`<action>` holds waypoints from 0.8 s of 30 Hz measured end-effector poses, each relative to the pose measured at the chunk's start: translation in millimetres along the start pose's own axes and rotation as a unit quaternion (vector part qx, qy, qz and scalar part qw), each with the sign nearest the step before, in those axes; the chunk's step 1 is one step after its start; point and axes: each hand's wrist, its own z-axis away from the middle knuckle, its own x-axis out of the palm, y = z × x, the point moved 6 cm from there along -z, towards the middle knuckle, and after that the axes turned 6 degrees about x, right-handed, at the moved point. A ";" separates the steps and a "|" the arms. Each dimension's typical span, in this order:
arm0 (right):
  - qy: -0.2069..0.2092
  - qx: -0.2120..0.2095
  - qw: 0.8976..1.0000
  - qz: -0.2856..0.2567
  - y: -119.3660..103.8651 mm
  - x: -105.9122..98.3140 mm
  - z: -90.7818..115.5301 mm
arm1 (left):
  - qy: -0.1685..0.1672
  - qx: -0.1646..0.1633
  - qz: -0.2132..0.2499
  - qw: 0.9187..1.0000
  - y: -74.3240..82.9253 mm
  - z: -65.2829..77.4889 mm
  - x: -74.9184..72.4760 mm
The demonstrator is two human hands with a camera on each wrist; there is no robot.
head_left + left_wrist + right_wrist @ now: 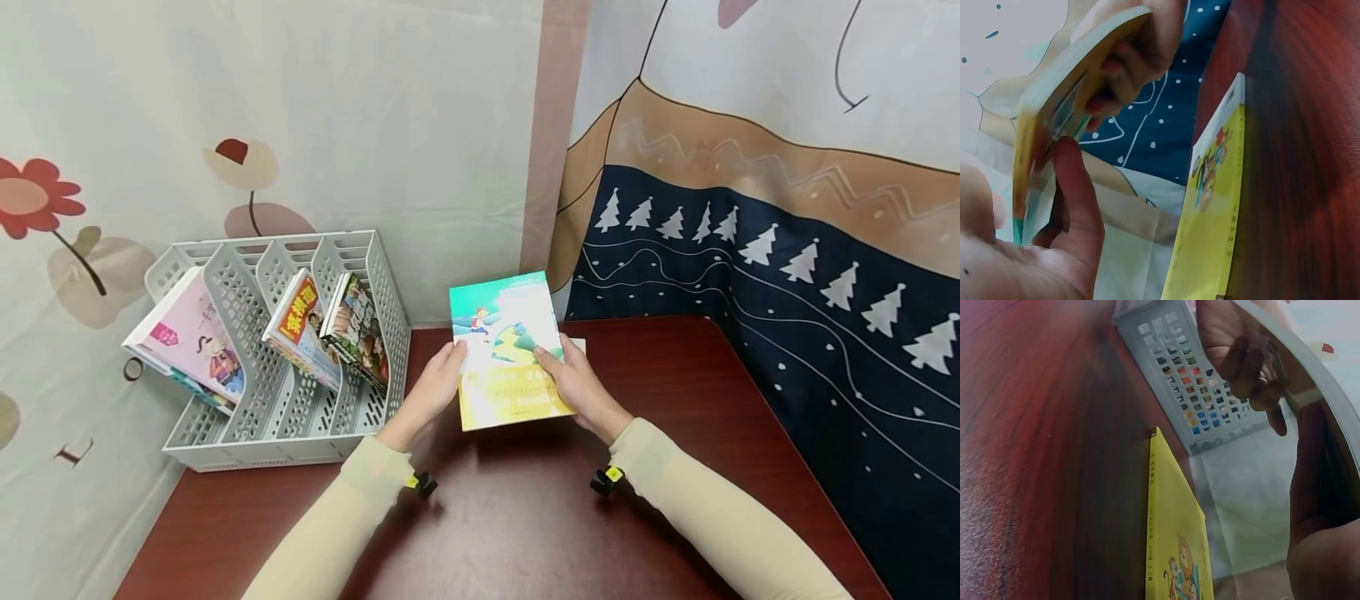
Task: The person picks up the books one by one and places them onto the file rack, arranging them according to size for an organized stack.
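Observation:
A book (506,321) with a teal, white and yellow cover is held up over the table, its cover facing the head camera. My left hand (435,383) grips its left edge, thumb on the front. At the right edge my right hand (585,383) holds it, thumb across the cover and fingers curled behind. From the left wrist view, the held book's page edges (1079,56) show between the two hands. A yellow book (1207,212) with cartoon animals lies on the table beneath; the head view has it mostly hidden behind the held one.
On the left of the dark red wooden table (525,525) stands a grey slotted book rack (270,452). A pink book (197,337), a red-and-yellow book (303,321) and a dark green book (362,325) lean in its compartments. Printed curtains (450,167) hang behind.

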 end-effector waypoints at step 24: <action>-0.127 0.024 0.990 0.053 10.5 8.3 5.2 | 0.041 0.049 0.042 0.997 22.6 -6.3 -38.0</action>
